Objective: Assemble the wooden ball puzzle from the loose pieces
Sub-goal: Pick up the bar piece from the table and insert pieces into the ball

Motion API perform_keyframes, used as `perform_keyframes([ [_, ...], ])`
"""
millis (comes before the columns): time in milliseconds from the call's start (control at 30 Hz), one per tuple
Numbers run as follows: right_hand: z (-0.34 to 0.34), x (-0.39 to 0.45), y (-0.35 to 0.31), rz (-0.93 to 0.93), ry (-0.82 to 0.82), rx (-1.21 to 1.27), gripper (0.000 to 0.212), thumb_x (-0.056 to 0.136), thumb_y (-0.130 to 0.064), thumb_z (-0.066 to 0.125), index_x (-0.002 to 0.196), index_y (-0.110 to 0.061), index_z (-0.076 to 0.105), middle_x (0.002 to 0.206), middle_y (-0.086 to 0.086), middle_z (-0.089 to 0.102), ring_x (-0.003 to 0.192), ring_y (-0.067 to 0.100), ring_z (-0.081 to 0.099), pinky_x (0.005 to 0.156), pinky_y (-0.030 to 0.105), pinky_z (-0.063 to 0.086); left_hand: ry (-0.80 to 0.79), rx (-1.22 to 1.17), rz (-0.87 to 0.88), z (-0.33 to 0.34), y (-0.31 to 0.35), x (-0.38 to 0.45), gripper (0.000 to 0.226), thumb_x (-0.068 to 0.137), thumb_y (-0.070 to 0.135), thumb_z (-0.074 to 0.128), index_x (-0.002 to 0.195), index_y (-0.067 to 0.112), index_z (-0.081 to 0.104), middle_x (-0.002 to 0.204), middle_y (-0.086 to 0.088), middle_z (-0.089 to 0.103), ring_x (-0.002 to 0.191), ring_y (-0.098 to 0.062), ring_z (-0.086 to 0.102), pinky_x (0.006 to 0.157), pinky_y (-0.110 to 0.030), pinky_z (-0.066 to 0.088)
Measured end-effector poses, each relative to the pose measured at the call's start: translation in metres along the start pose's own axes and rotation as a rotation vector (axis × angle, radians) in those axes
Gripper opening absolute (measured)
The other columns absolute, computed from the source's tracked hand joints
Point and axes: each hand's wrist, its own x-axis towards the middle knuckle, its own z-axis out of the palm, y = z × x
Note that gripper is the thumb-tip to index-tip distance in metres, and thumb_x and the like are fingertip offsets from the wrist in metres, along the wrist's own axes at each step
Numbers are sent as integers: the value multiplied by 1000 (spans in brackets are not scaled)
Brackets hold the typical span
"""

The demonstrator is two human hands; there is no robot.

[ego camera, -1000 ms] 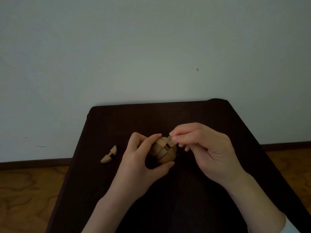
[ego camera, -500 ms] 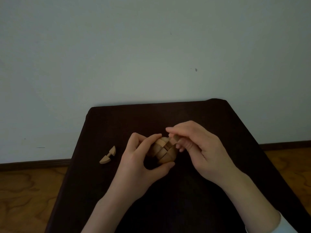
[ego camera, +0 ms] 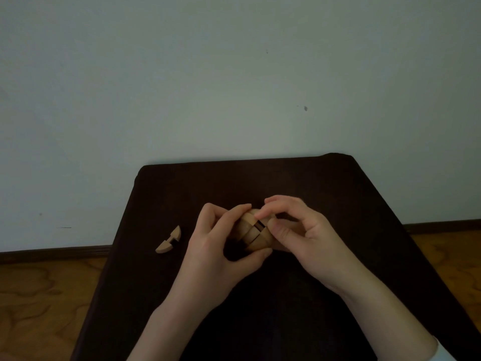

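Over a dark table [ego camera: 338, 194], the left hand [ego camera: 213, 246] cupped a nearly whole wooden ball [ego camera: 253, 231], fingers curled round it. The right hand [ego camera: 299, 230] pinched its upper right side, apparently seating a piece; a dark slot remained. One loose piece [ego camera: 169, 240] lay to the left, well apart, likely needed next to close that slot.

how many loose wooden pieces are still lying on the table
1: a light curved wooden puzzle piece lies on the dark table, left of the left hand. Others may be hidden under the hands.
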Motion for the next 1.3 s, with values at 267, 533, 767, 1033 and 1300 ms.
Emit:
perform_keyframes([
  [267,7,0,-3,170,-25,401,18,85,-21,59,98,-18,70,110,6,67,99,22,70,81,40,58,3,11,1,-1,0,1,71,67,49,71,133,31,50,107,20,39,103,7,43,91,-1,32],
  [533,13,4,0,323,102,677,54,71,-17,70,123,-15,58,118,19,65,101,30,71,76,32,57,23,10,16,-1,2,0,71,69,48,71,133,28,51,108,17,39,105,8,43,91,1,32],
  [767,7,4,-1,405,85,783,52,71,-13,70,122,-3,60,106,18,72,91,27,72,68,32,58,41,22,31,-1,3,0,70,69,48,71,133,24,53,104,15,40,104,7,43,90,1,31],
  [1033,7,5,1,451,-4,717,45,84,-17,65,126,-1,58,119,21,68,102,29,69,85,39,58,54,20,40,0,1,0,70,69,46,72,133,25,52,105,16,39,104,7,44,89,0,36],
  [1300,10,4,0,506,3,731,54,80,-23,72,128,0,57,109,21,68,92,28,69,77,41,57,60,18,55,2,1,0,70,69,42,73,133,22,53,107,10,40,104,8,45,89,0,36],
])
